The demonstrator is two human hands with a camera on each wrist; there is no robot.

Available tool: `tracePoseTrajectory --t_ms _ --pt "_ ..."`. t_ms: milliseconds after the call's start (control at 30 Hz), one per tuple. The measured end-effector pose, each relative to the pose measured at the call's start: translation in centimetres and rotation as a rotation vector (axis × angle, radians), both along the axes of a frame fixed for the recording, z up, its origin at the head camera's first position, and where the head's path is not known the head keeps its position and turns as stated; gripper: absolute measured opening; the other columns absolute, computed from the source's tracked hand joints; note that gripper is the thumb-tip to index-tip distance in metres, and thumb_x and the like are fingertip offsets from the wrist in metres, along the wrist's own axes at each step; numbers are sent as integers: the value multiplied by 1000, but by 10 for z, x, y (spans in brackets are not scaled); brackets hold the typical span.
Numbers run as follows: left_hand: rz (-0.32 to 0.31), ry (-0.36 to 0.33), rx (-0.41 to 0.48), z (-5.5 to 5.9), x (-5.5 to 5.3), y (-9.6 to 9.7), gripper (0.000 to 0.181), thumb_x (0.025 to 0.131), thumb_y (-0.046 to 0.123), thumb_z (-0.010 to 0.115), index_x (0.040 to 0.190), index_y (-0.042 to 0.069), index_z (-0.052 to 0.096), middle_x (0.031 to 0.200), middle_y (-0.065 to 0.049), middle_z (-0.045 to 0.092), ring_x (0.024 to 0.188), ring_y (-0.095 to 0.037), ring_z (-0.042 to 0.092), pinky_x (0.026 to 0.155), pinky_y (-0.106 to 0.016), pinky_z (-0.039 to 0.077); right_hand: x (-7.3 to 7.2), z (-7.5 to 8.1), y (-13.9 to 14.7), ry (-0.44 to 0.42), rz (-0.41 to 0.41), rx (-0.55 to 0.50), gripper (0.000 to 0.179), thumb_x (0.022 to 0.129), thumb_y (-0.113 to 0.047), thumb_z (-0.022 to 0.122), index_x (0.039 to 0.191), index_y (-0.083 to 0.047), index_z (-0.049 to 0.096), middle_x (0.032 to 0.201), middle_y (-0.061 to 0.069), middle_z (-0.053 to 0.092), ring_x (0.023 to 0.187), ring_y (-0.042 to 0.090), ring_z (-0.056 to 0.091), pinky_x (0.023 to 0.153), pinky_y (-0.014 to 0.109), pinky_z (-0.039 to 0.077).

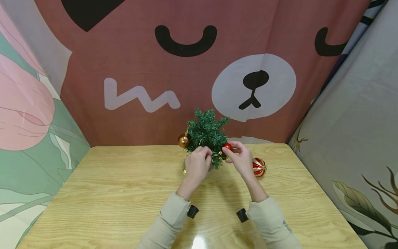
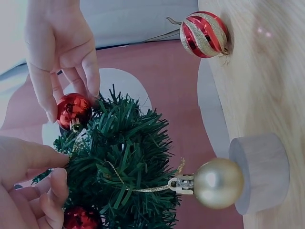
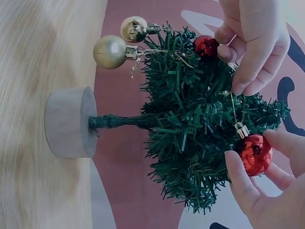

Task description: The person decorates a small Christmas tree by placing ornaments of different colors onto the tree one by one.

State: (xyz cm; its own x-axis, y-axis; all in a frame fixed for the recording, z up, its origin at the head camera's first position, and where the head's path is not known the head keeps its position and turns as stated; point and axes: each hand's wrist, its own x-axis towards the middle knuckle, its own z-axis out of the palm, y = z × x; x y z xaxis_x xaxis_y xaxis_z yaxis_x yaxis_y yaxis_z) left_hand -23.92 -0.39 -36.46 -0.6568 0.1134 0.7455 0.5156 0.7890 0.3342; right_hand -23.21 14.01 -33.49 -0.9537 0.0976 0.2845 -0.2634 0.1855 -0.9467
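A small green artificial Christmas tree (image 1: 206,129) stands on a round wooden base (image 3: 71,121). My right hand (image 1: 242,160) holds a shiny red bauble (image 3: 256,155) between thumb and fingers at the tree's right side. From the bauble's gold cap runs a thin gold string (image 3: 233,107), and my left hand (image 3: 257,45) pinches its other end against the branches. Close by the left hand, a second red bauble (image 3: 206,46) hangs among the needles. A matte gold bauble (image 2: 218,183) and a shiny gold bauble (image 3: 134,28) hang from lower branches.
A red-and-gold striped ball (image 1: 258,167) lies on the wooden table (image 1: 124,193), right of the tree and beside my right wrist. An orange-gold bauble (image 1: 183,140) hangs on the tree's left. Behind the table hangs a brown printed curtain (image 1: 140,69).
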Motion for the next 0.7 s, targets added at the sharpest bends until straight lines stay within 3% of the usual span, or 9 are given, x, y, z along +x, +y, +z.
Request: tracePoseTrajectory --t_ms 267,500,700 --pt "12 31 -27 2 1 -1 11 78 4 65 78 10 73 73 -1 62 53 -12 56 38 -22 39 0 3 0 34 -20 -10 32 80 -1 65 108 12 56 97 25 57 75 14 55 49 23 51" --pt "6 60 -1 1 0 -1 14 80 1 61 71 12 66 71 0 59 46 -11 49 36 -20 33 2 5 -1 43 -12 -25 32 80 0 65 108 12 56 97 26 57 80 24 54 49 23 50" --pt "15 68 -51 1 2 -1 13 78 2 63 78 11 73 74 -2 58 45 -10 48 35 -17 31 4 6 -1 51 -3 -17 32 80 0 64 108 12 56 97 26 57 79 21 54 53 33 52"
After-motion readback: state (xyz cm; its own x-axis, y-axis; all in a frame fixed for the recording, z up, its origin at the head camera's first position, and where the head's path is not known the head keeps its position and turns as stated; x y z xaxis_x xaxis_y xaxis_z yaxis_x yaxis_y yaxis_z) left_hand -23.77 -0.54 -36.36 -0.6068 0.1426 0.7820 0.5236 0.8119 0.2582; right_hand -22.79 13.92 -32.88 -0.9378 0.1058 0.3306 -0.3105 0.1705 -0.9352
